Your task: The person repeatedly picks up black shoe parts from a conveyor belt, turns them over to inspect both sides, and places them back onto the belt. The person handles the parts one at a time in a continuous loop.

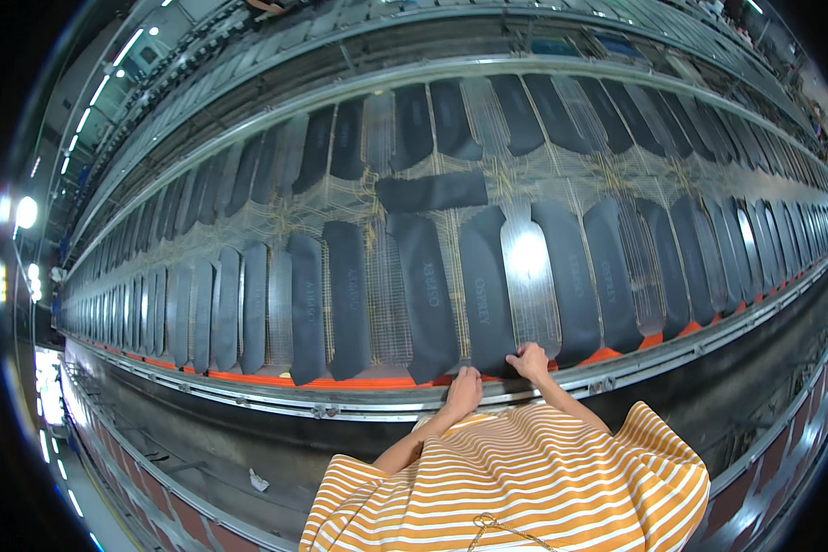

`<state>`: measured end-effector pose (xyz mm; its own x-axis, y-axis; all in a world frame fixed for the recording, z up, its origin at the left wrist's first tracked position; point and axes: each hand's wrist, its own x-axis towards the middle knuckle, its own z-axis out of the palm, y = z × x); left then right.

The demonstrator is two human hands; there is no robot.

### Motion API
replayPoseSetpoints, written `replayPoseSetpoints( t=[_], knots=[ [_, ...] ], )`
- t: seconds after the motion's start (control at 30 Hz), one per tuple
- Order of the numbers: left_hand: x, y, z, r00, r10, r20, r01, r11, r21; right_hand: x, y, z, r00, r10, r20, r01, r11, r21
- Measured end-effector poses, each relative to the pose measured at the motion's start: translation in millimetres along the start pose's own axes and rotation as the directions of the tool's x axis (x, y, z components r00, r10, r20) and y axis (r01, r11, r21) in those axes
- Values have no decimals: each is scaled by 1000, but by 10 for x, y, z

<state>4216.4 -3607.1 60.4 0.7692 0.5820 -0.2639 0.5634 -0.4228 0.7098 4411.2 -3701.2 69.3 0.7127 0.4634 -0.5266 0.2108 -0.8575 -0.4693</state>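
Black insole piece (pixel 488 285) on the wire-mesh conveyor (pixel 377 304), its lower edge pinched by the left hand (pixel 464 390) and the right hand (pixel 530 361).

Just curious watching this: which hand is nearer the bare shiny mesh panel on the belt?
Right. The right hand rests at the lower edge of the mesh panel; the left hand sits further left, below a black insole.

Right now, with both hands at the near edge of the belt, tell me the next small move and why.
Probably nudge the dark insole piece straight on the mesh belt. Both the left hand and right hand rest at its lower end, and it seems to lean slightly against its neighbours, with a bare strip of mesh beside it.
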Motion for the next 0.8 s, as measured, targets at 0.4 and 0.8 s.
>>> replayPoseSetpoints(
  t=[0.4, 0.8],
  knots=[
    [401, -213, 158, 657, -550, 516, 501, -194, -844, 196, -145, -143, 786, 95, 611, -544, 578, 608],
    [1109, 354, -624, 904, -401, 148, 145, -38, -989, -22, -1073, -978, 839, -236, 490, -294, 561, 774]
  ],
)
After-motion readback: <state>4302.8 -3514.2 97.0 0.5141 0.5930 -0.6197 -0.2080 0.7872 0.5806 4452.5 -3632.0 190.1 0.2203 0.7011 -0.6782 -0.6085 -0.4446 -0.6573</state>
